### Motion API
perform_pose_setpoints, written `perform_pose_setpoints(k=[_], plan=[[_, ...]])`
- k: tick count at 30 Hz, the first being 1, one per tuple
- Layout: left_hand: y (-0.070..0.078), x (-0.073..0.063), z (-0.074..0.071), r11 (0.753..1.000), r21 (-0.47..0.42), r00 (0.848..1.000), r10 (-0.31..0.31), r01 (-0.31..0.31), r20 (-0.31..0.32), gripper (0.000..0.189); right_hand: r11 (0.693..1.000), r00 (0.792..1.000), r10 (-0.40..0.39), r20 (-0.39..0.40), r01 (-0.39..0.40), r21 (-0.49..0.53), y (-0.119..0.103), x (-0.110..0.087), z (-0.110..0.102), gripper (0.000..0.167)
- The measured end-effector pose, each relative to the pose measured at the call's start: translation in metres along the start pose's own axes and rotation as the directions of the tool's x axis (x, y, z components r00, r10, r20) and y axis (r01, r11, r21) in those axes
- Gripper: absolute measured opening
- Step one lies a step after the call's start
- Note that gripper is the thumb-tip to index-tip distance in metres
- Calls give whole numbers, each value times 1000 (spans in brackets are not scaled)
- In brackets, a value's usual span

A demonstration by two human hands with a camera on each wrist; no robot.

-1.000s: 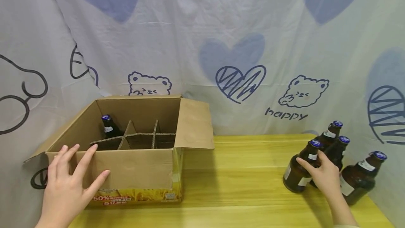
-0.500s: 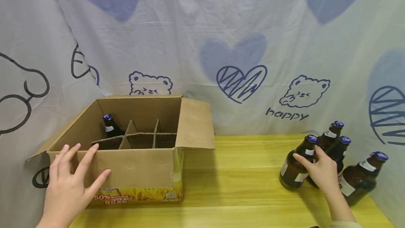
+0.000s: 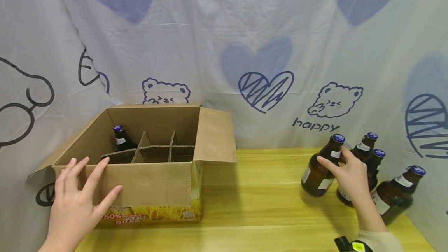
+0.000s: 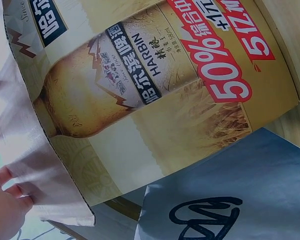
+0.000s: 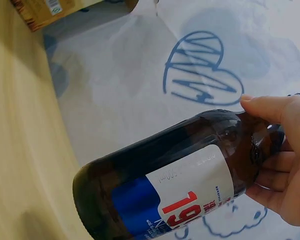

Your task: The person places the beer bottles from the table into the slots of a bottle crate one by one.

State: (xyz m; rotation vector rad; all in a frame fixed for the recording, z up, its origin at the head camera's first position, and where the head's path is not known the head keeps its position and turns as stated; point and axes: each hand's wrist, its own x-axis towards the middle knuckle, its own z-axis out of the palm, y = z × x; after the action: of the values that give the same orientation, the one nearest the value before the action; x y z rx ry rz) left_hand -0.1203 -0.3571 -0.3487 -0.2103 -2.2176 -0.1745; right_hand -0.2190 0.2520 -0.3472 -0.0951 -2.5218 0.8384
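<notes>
My right hand [image 3: 351, 176] grips a brown beer bottle [image 3: 320, 170] with a blue cap by its neck. In the right wrist view this bottle [image 5: 165, 180] shows a white and blue label, and its base appears raised off the table. On the left, the fingers of my left hand [image 3: 78, 197] are spread and rest on the front flap of an open cardboard box [image 3: 150, 186]. One capped bottle [image 3: 122, 139] stands in a back left compartment of the box. The left wrist view shows the box's printed side [image 4: 140, 85] and only some fingertips.
Several other brown bottles [image 3: 397, 193] stand at the right of the yellow wooden table [image 3: 259, 189], close to the right hand and forearm. Cardboard dividers [image 3: 154, 149] split the box's inside. A side flap [image 3: 215, 135] sticks out to the right. A patterned curtain [image 3: 259, 18] hangs behind.
My right hand has moved the bottle up and to the left, away from the other bottles. My left hand has stayed on the box flap.
</notes>
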Motion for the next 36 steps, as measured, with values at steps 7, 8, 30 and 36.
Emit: perform_pose_setpoints(k=[7, 8, 30, 36], plan=[[3, 2, 4, 999, -29, 998, 16, -17, -65, 79, 997, 998, -40, 48, 37, 65, -18, 9, -7, 50], [3, 2, 5, 999, -33, 998, 14, -17, -68, 79, 997, 997, -45, 58, 41, 66, -21, 10, -8, 52], [2, 3, -3, 999, -32, 1000, -23, 23, -2, 80, 986, 923, -143, 357, 102, 131, -97, 51, -41, 74], [3, 3, -4, 998, -63, 1000, -18, 17, -17, 79, 991, 902, -124, 414, 92, 97, -114, 60, -56, 93]])
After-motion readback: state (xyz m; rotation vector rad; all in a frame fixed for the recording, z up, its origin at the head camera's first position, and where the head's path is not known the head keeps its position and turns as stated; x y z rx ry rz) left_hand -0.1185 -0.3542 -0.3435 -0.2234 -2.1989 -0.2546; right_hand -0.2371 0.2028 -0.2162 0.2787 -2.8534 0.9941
